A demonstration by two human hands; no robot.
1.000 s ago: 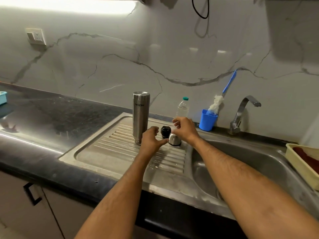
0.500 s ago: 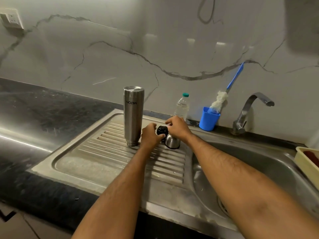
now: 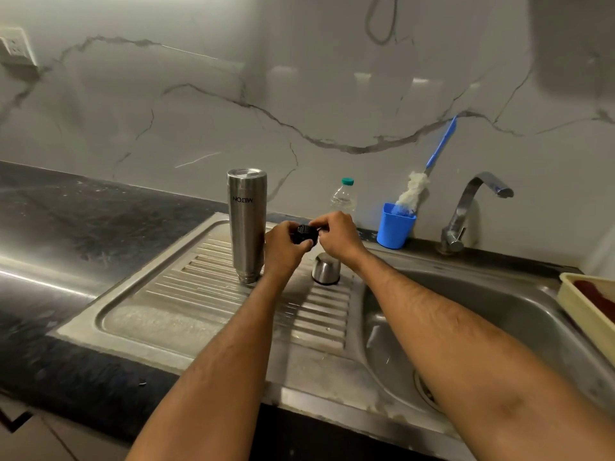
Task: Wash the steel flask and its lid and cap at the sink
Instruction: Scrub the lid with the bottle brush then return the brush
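Head view: fingers of both the left hand [image 3: 283, 246] and the right hand [image 3: 337, 236] are curled round the black lid [image 3: 304, 233], held above the draining board [image 3: 186, 314]. The steel cap [image 3: 326, 269] sits just below, the upside-down flask [image 3: 247, 224] left of the hands, and the sink bowl [image 3: 519, 314] on the right.

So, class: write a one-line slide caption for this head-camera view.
Both hands, left and right, hold the small black lid above the ribbed steel drainboard, beside the upturned steel flask.
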